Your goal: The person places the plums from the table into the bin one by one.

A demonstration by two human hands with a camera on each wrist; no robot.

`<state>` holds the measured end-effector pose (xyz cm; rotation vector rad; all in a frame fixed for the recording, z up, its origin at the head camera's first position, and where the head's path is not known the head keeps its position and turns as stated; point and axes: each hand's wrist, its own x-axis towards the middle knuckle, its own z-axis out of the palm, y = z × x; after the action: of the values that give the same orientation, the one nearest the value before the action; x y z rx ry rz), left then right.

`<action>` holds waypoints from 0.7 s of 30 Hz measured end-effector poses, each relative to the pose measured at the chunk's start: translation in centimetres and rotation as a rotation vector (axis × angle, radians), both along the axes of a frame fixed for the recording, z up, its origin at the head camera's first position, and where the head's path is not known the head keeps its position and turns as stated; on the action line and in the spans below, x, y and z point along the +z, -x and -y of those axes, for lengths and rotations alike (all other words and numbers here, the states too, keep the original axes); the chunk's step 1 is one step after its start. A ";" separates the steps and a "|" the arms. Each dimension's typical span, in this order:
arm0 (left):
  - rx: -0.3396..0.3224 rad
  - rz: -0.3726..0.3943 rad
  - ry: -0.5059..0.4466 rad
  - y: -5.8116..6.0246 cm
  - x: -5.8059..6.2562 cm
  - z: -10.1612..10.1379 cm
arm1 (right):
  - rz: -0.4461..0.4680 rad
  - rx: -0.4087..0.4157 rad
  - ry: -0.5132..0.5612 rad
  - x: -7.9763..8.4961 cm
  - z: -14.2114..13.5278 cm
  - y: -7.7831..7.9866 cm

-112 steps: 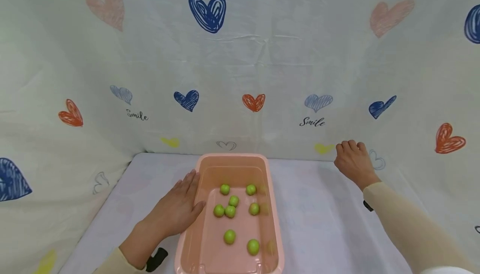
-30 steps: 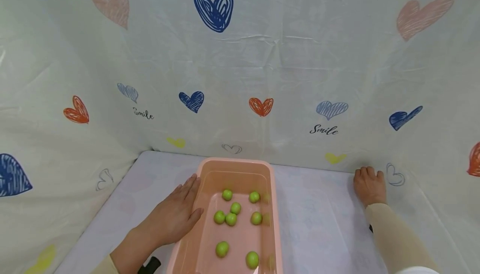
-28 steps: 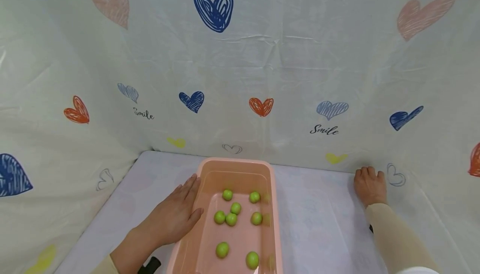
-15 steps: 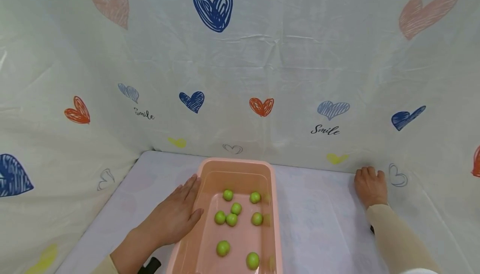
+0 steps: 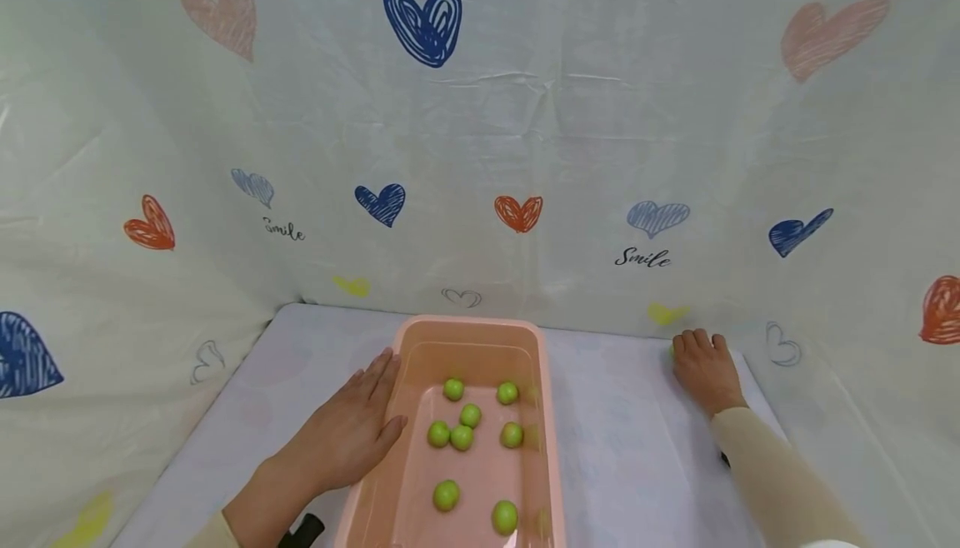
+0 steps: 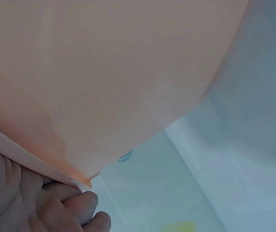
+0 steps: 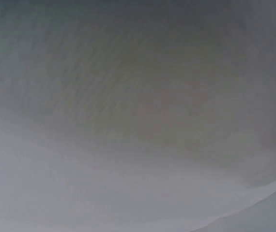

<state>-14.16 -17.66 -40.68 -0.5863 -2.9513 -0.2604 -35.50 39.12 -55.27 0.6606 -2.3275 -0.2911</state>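
Note:
A pink plastic tub (image 5: 551, 448) stands lengthwise on the table with several small round green fruits (image 5: 446, 495) spread over its floor. My left hand (image 5: 352, 423) lies along the tub's left rim, fingers straight and thumb over the edge. In the left wrist view, the fingers (image 6: 60, 208) show against the outside of the tub wall (image 6: 104, 96). Far to the right, near the table's back edge, my right hand (image 5: 705, 369) has its fingers curled round a green fruit (image 5: 672, 351), mostly hidden by the hand. Only blurred pale cloth (image 7: 104, 183) fills the right wrist view.
A white sheet (image 5: 570, 132) printed with hearts hangs behind the table and at both sides. The table (image 5: 622, 440) has a pale cloth, seen between the tub and my right arm. Dark wrist straps (image 5: 302, 530) show at the cuffs.
My right hand has moved left from the back right corner, and a bit of green fruit now shows at its fingers. The left hand, tub and fruits inside stay as they were.

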 end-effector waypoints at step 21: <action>-0.019 -0.022 -0.013 0.1 0.2 0.0 | 0.063 -0.027 -0.155 2.0 4.1 -0.9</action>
<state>-14.24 -17.68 -40.53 -0.6115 -2.9226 -0.2724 -34.64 35.07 -53.29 0.7225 -2.3928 -0.4728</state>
